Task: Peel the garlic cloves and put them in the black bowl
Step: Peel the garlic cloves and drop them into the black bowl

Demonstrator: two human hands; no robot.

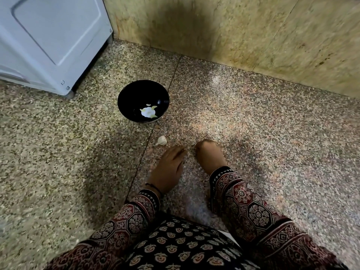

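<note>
One unpeeled clove (161, 140) lies on the floor at centre frame, just above the left hand (169, 168), with the black bowl (124, 94) up-left of it holding pale pieces. To peel well, pinch the clove's tip and split the skin. The left hand is loosely curled and the right hand (209, 154) fisted; I cannot tell whether either holds anything. Both fingertips are blurred.

A white appliance (48, 39) is seen standing on a speckled stone floor (253, 123), in the far left corner. To the right of the appliance, a yellowish marble wall (243, 30) with a dark smudge is seen.
</note>
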